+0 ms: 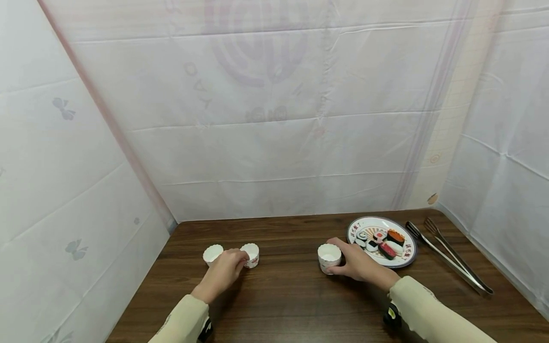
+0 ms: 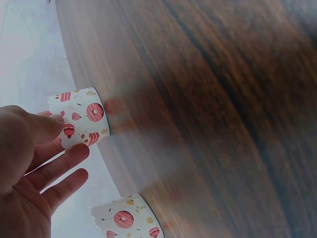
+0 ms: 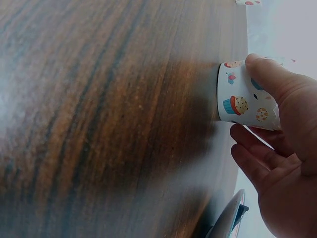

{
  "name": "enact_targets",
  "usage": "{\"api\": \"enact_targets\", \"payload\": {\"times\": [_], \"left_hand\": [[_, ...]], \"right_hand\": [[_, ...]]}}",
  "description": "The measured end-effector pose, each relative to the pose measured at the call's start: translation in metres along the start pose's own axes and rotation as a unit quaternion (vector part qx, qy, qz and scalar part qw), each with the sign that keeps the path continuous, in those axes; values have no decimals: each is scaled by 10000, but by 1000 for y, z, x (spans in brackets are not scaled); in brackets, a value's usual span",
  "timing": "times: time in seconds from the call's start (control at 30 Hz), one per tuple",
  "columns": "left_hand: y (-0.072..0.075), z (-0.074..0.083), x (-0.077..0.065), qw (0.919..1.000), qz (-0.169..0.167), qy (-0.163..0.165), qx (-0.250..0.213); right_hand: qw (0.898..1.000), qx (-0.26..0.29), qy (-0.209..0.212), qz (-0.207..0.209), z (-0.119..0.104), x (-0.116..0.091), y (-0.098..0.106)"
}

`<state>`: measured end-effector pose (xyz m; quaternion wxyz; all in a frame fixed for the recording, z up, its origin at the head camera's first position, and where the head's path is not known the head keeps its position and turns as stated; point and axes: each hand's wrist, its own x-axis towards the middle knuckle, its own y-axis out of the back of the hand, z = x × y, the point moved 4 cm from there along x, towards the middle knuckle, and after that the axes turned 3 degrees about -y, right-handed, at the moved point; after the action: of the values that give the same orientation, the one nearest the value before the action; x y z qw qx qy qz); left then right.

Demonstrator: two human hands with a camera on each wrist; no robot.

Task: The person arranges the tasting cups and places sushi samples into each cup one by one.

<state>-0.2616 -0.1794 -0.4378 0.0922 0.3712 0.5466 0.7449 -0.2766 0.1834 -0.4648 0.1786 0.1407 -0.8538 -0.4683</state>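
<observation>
With thumb and fingers, my left hand [image 1: 224, 272] pinches the rim of a white paper baking cup [image 1: 253, 260]. Red doughnut and cupcake prints show on that cup [image 2: 84, 115] in the left wrist view. A second scalloped baking cup [image 1: 212, 252] stands just to its left, partly behind the hand. Further right, my right hand [image 1: 358, 263] grips another white baking cup [image 1: 328, 263] from its right side. Blue and red cupcake prints decorate this cup [image 3: 242, 101], which stands upright on the table; its far side is hidden by the fingers.
A round plate [image 1: 364, 224] bearing several sushi pieces [image 1: 388, 251] lies right behind the right hand. Metal tongs [image 1: 454, 259] rest to the right of the plate. The brown wooden table [image 1: 287, 305] meets white cloth walls [image 1: 266, 157] at the back and sides.
</observation>
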Motion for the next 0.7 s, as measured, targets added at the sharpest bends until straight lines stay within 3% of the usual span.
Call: {"api": "enact_targets", "payload": {"times": [0.7], "left_hand": [[-3,0,6,9999,64,-55,86]], "right_hand": [[10000,1,13,11,0,0,0]]}}
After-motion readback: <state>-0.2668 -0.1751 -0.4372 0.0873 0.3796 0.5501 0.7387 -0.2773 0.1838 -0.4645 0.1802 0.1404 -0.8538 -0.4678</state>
